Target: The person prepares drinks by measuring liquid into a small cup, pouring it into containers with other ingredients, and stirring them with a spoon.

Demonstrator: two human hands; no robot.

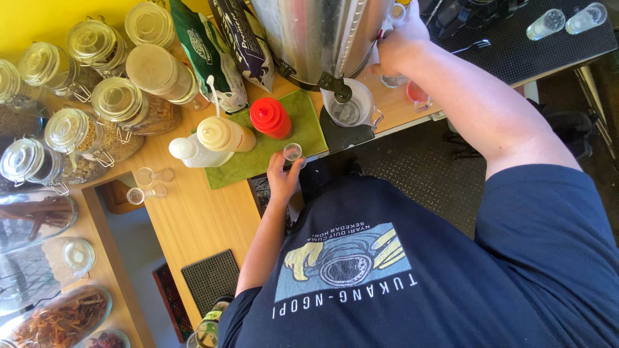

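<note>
The left hand (282,177) has its fingers clamped on a small clear cup (293,152) at the worktop (193,212) edge; the right hand (400,40) grips a steel urn (309,35), above a glass jug (351,108).

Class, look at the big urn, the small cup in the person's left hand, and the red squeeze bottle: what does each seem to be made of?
The urn: apparently brushed stainless steel, grey with streaky reflections. The small cup in the left hand: clear glass or plastic, see-through; which one is unclear. The red squeeze bottle: probably soft plastic, opaque with a dull sheen.
</note>
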